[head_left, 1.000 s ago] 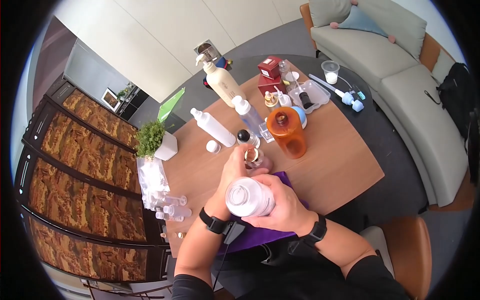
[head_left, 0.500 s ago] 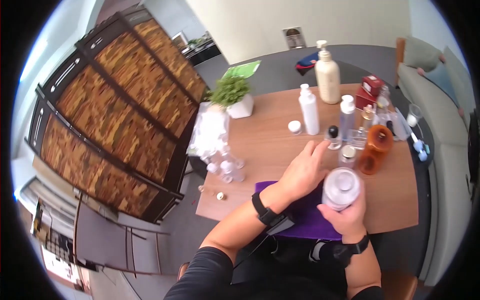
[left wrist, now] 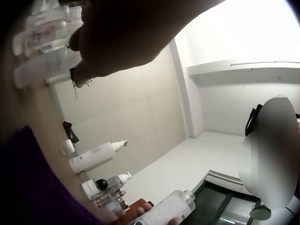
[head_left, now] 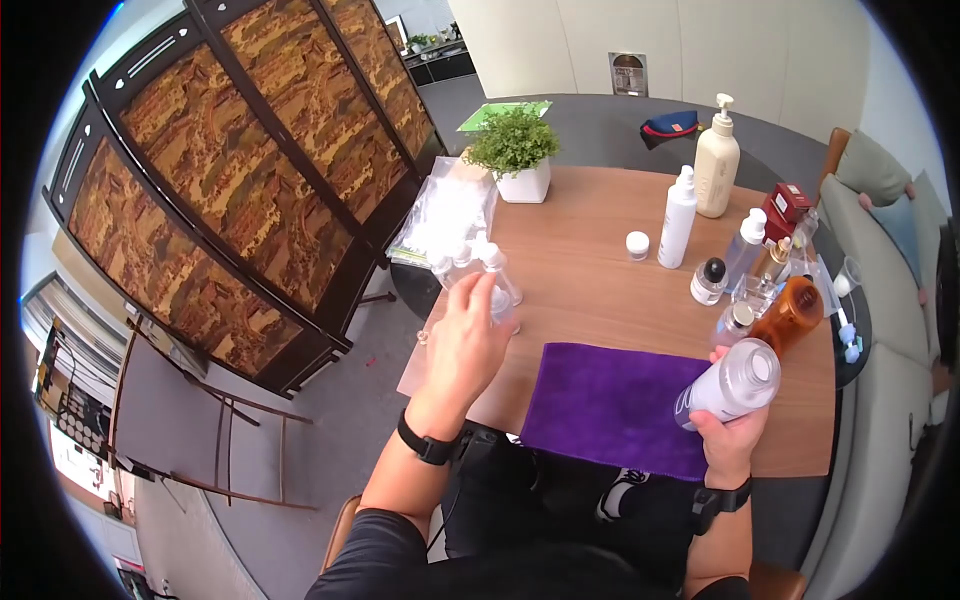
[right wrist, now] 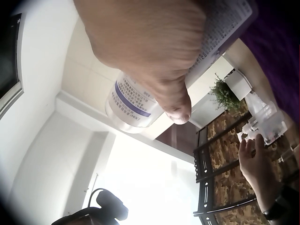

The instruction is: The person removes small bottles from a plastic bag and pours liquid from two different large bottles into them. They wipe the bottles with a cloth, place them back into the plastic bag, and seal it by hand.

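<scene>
My right hand [head_left: 734,440] grips a clear, capless bottle [head_left: 735,385], tilted over the right end of a purple cloth [head_left: 610,410]. In the right wrist view its thumb lies across the labelled bottle [right wrist: 131,105]. At the table's left side my left hand [head_left: 462,350] reaches over small clear bottles [head_left: 491,262], fingers extended and slightly bent. The left wrist view has these small bottles [left wrist: 42,68] beside its fingertips; whether they touch is unclear. The hand partly hides the bottles.
A potted plant [head_left: 515,145] and plastic bags [head_left: 450,212] stand back left. A white jar [head_left: 637,244], white spray bottle [head_left: 677,220], cream pump bottle [head_left: 716,165], black-capped bottle [head_left: 709,282] and amber bottle [head_left: 790,318] stand at the right. A folding screen [head_left: 250,180] is beyond the table's left side.
My left hand has left the large bottle and moved left to the small bottles. The right hand keeps the large bottle, now more tilted. The head view has turned left, and more purple cloth shows.
</scene>
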Demonstrator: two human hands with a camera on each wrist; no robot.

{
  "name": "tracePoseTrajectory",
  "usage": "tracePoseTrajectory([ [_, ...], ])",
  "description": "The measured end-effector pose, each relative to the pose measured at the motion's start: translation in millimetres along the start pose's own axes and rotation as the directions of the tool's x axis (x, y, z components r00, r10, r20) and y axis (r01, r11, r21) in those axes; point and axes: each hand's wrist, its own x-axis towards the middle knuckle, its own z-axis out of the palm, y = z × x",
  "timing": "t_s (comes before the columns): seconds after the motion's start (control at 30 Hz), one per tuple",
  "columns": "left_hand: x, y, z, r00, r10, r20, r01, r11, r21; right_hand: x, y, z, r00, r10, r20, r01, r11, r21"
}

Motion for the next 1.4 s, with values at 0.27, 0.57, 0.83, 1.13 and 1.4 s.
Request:
tracePoseTrajectory([
  [0.27, 6.5, -10.5, 31.7, 0.984, -0.094, 0.153, 0.096, 0.995, -0.003, -8.5, 2.8, 2.4, 0.973, -0.182, -0.139, 0.169, 0.980, -0.104],
  [0.57, -27.3, 50.7, 5.2, 0.945, 0.327, 0.005, -0.282, 0.823, -0.492, -62.0, -43.4, 14.8, 0.887, -0.318, 0.336, 0.454, 0.739, -0.498],
  [0.83, -52.6, 75.2, 17.7, 0.881, 0.448, 0.151, -0.192, 0.631, -0.751, -51.7, -11.1, 68.1, 0.909, -0.114, 0.400, 0.367, 0.673, -0.642],
  [1.13, -46.5, 58.0, 13.5, 0.919, 0.370, 0.138, -0.143, 0.637, -0.758, -55.5, -6.5, 71.0, 0.938, -0.063, 0.342, 0.276, 0.732, -0.623],
  [1.4, -37.9, 29.1, 56.3, 0.966, 0.208, 0.155, -0.109, 0.867, -0.486, -57.6, -9.9, 68.8, 0.945, -0.018, 0.326, 0.229, 0.749, -0.621],
])
